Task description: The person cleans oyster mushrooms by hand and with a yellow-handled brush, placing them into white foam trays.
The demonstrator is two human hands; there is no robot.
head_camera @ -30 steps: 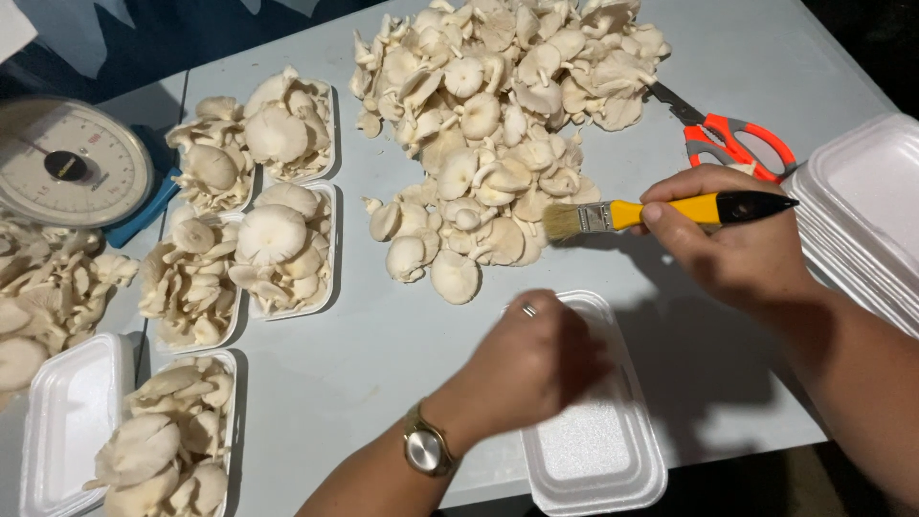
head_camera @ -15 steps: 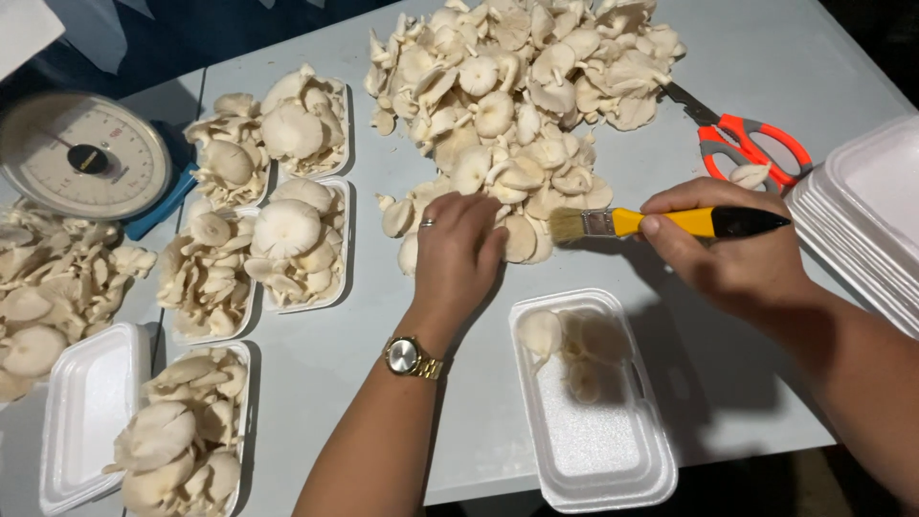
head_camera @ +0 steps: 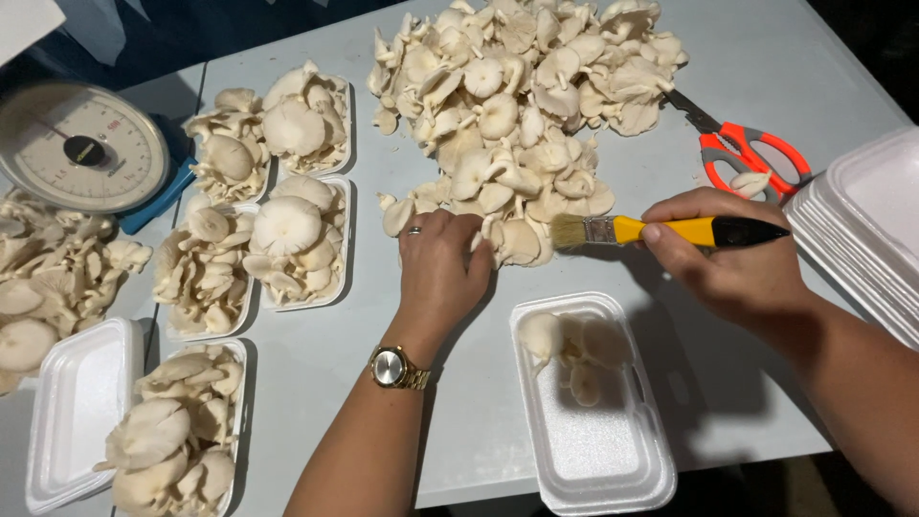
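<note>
Left hand (head_camera: 438, 266) is cupped over mushrooms at the near edge of the mushroom pile (head_camera: 522, 105); right hand (head_camera: 732, 258) grips a yellow-handled brush (head_camera: 661, 231) just above the foam tray (head_camera: 593, 450) by the desk's near edge.

Mushroom heap (head_camera: 522, 105) behind tray (head_camera: 593, 412); scissors (head_camera: 742, 153) right, scale (head_camera: 81, 144) left.
</note>
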